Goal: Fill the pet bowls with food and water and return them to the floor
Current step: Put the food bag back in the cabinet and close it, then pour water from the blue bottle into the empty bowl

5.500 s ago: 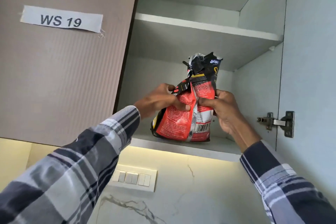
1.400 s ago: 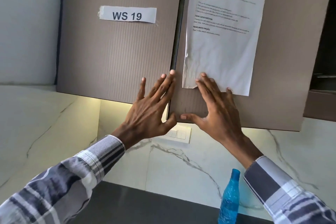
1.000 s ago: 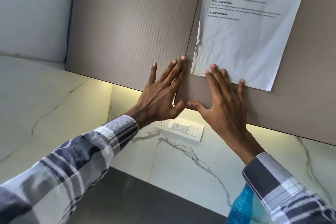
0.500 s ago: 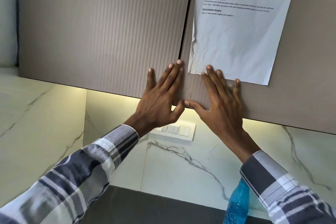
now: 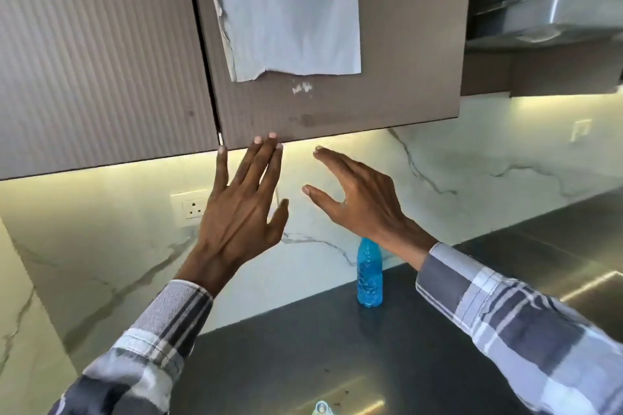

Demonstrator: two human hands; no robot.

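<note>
While both hands hover empty, blue bottle stands upright.

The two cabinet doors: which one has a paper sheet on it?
The right door: a white sheet hangs on its front. The left door is bare ribbed panel.

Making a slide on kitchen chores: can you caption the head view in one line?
Both open hands, left hand and right hand, below the closed cabinet door; blue bottle upright on the dark counter.
</note>
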